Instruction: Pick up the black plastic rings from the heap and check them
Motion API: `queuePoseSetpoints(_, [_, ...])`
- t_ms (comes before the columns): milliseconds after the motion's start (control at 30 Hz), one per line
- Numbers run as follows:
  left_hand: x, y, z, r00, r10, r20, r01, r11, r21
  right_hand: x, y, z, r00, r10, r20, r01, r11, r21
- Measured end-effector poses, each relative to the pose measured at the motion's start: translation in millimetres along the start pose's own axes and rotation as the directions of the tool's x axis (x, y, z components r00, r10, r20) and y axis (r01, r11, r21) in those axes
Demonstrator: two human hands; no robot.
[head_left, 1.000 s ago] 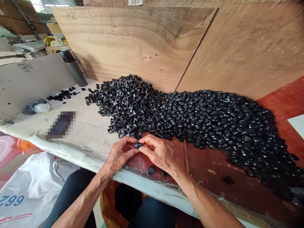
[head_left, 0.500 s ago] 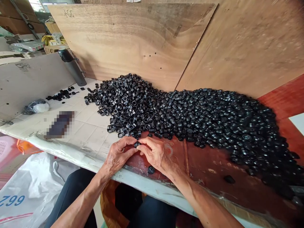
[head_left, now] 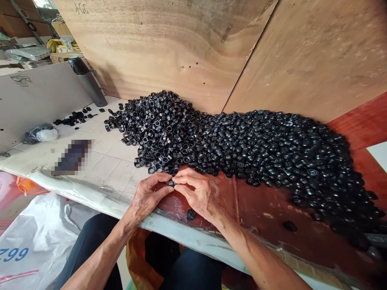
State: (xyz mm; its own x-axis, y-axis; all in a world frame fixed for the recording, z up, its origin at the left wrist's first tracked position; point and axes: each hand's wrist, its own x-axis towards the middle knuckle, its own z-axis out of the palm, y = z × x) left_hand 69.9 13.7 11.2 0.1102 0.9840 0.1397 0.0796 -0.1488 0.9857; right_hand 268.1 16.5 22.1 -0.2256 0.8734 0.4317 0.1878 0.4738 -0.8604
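The left hand [head_left: 148, 197] and right hand [head_left: 198, 195] are together, both pinching a small black plastic cap [head_left: 172, 183] at the edge of a red-brown board [head_left: 260, 237]. Just beyond the right hand, at five o'clock, lies a black ring [head_left: 190, 214]. A heap of similar black caps [head_left: 242, 151] spreads from twelve to three o'clock, nearly touching the fingertips. A white tiled slab [head_left: 117, 161] runs toward nine o'clock. At ten o'clock, a dark flask [head_left: 87, 80] stands against a plywood sheet [head_left: 151, 48].
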Motion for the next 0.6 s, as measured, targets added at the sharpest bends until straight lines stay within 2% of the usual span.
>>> queuePoseSetpoints(167, [-0.6,0.3,0.1,0.995,-0.095,0.019,0.097,0.986,-0.133,1.8,0.3,0.0,0.995,-0.096,0.011,0.096,0.995,-0.011])
queuePoseSetpoints(267, [-0.8,2.1,1.0,0.99,-0.127,0.057,0.136,0.966,-0.219,2.1,-3.0,-1.5,0.996,-0.092,0.012,0.092,0.995,-0.043])
queuePoseSetpoints(333, [-0.9,3.1,1.8,0.992,-0.108,0.063,0.12,0.964,-0.238,1.4,-2.8,-1.4,0.998,-0.067,0.008,0.067,0.996,-0.051])
queuePoseSetpoints(400, [-0.9,3.4,2.1,0.997,-0.06,0.049,0.069,0.976,-0.204,0.1,0.5,0.4,1.0,-0.026,-0.008,0.026,0.998,-0.057])
queuePoseSetpoints(500, [-0.9,2.8,1.4,0.999,0.032,0.031,-0.03,0.998,-0.063,-2.3,7.9,4.6,0.999,0.021,-0.033,-0.025,0.993,-0.111])
queuePoseSetpoints(600, [-1.4,2.2,0.8,0.995,0.078,0.061,-0.08,0.996,0.033,-4.3,10.7,6.1,0.999,0.038,-0.024,-0.042,0.982,-0.182])
